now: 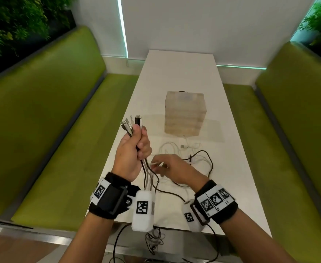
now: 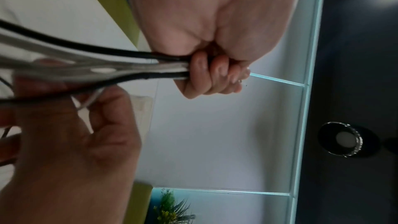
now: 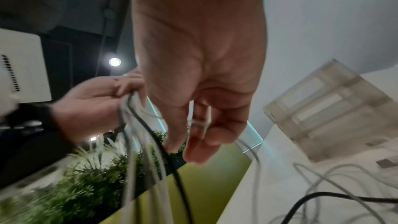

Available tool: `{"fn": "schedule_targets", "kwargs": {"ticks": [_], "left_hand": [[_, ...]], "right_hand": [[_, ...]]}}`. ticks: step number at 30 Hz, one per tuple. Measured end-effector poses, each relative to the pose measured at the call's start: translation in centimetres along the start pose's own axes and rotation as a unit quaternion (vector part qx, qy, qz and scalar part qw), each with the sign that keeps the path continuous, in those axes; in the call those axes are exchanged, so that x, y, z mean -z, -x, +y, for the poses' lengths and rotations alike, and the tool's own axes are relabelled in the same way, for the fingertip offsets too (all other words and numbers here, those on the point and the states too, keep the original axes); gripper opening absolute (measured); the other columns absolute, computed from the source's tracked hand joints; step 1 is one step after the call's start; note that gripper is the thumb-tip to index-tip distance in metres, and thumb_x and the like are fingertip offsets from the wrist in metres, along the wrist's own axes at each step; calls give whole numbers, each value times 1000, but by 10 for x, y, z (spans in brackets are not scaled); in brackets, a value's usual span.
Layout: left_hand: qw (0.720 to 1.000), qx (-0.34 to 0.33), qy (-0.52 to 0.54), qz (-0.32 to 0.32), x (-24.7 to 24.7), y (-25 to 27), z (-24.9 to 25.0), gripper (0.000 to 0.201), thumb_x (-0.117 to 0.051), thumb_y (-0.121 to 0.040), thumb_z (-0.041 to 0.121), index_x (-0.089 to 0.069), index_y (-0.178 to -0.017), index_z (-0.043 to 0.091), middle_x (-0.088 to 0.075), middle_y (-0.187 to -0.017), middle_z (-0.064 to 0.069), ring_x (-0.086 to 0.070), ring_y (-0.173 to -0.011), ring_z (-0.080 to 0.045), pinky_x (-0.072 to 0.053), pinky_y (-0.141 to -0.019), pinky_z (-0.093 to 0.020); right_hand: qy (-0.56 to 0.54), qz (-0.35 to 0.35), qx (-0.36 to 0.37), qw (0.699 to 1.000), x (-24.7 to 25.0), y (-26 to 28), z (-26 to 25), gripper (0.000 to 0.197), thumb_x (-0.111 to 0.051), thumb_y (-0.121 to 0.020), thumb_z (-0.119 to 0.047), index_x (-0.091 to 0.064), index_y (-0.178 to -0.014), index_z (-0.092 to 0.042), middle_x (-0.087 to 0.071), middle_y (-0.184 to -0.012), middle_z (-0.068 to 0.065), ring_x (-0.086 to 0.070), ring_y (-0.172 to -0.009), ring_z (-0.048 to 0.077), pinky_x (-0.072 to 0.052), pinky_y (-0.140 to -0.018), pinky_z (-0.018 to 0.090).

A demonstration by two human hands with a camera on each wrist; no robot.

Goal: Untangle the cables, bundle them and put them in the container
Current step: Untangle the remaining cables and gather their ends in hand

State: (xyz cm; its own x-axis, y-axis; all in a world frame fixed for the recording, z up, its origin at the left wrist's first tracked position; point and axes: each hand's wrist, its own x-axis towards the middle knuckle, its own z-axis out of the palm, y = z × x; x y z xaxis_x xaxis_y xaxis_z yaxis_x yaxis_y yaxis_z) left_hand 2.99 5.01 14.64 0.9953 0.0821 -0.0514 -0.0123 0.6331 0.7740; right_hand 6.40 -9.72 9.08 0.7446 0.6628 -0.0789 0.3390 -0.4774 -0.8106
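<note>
Table: a long white rectangular table [image 1: 178, 73] runs away from the person between two green upholstered benches [image 1: 42, 114]; loose loops lie on its near half.
Container: a translucent, cube-shaped plastic box [image 1: 184, 112] stands upright on the table's middle, far of both hands and well apart from them.
Loose cables: thin white and black cables [image 1: 197, 158] sprawl in overlapping loops on the table just near the box, some trailing over the near edge.
Left hand: the left hand [image 1: 132, 150], raised above the table's near left, is closed in a fist round a gathered bunch of cable ends [image 1: 132, 123], plugs fanning out above the knuckles.
Right hand: the right hand [image 1: 175, 170], low and just right of the hanging strands, pinches a white cable end [image 3: 201, 123] between thumb and fingertips [image 3: 194, 151].
Step in hand: likely bringing this end up to join the bunch.
Doing it well: keep the fist firm, draw the white lead clear of the black loop crossing it, line its plug up with the others, and pull slowly so knots do not tighten.
</note>
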Motion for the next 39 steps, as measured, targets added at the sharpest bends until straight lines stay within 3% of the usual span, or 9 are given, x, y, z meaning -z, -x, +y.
{"fn": "schedule_targets", "kwargs": {"ticks": [3, 9, 15, 19, 23, 28, 32, 36, 39], "left_hand": [[999, -43, 5, 8, 9, 5, 19, 28, -40, -94, 35, -48, -77, 13, -33, -50, 9, -23, -36, -1, -17, -37, -16], [995, -90, 0, 48, 23, 12, 36, 29, -40, -94, 35, -48, -75, 15, -33, -50, 10, -24, -37, -2, -18, -37, -16], [991, -128, -4, 29, 17, 19, 47, 32, -44, -90, 40, -57, -69, 20, -31, -50, 11, -22, -37, -1, -15, -38, -18], [985, -92, -118, 87, 23, 10, 25, 32, -52, -86, 47, -64, -71, 22, -30, -53, 9, -19, -42, -4, -14, -41, -21], [929, -24, -356, 94, 17, -3, -20, 17, -70, -82, 36, -65, -87, 20, -42, -48, 16, -38, -41, 0, -33, -49, -23], [940, -8, -338, 40, 4, -8, -39, 22, -67, -87, 12, -65, -108, 6, -54, -47, 18, -47, -42, 5, -37, -47, -6], [931, -52, -359, 49, -3, -10, -35, 21, -61, -92, 19, -68, -90, -1, -63, -61, 7, -55, -57, -5, -44, -61, -19], [939, -73, -328, 79, -6, -5, -20, 33, -53, -95, 27, -67, -84, 0, -43, -38, 15, -39, -38, 0, -31, -48, -19], [945, -117, -296, 78, -4, 2, -5, 34, -52, -92, 37, -66, -73, 11, -32, -44, 11, -25, -41, -5, -21, -46, -22]], "right_hand": [[45, 35, -48, 997, 14, -13, 21, 10, -58, -92, -18, -61, -83, -19, -64, -86, -2, -55, -67, 6, -48, -68, 35], [172, 98, -56, 979, 35, -38, 49, 12, -53, -94, -22, -61, -89, -14, -61, -90, 2, -54, -84, 19, -44, -78, 34], [126, 114, -105, 980, 39, -52, 62, 19, -53, -95, -20, -67, -95, -8, -56, -93, 7, -59, -80, 22, -48, -76, 34], [-12, 114, -141, 983, 40, -48, 44, 25, -45, -98, -17, -64, -86, -8, -60, -73, -3, -54, -53, 7, -44, -57, 22], [136, 73, -65, 986, 39, -44, 11, 25, -42, -97, -12, -66, -88, -10, -64, -92, 7, -59, -81, 21, -42, -72, 28], [269, 32, -67, 960, 37, -34, -5, 22, -41, -91, -8, -61, -100, -12, -63, -98, 10, -60, -92, 31, -48, -74, 38], [262, 28, -69, 962, 32, -32, -4, 19, -44, -95, -17, -63, -96, -15, -62, -90, 3, -57, -81, 25, -41, -66, 32], [209, 55, -58, 975, 38, -37, 9, 26, -48, -96, -30, -66, -91, -12, -65, -89, 6, -59, -82, 23, -48, -71, 37], [202, 55, -88, 974, 42, -42, 35, 19, -53, -94, -24, -62, -84, -10, -61, -83, 5, -57, -80, 23, -42, -68, 34]]}}
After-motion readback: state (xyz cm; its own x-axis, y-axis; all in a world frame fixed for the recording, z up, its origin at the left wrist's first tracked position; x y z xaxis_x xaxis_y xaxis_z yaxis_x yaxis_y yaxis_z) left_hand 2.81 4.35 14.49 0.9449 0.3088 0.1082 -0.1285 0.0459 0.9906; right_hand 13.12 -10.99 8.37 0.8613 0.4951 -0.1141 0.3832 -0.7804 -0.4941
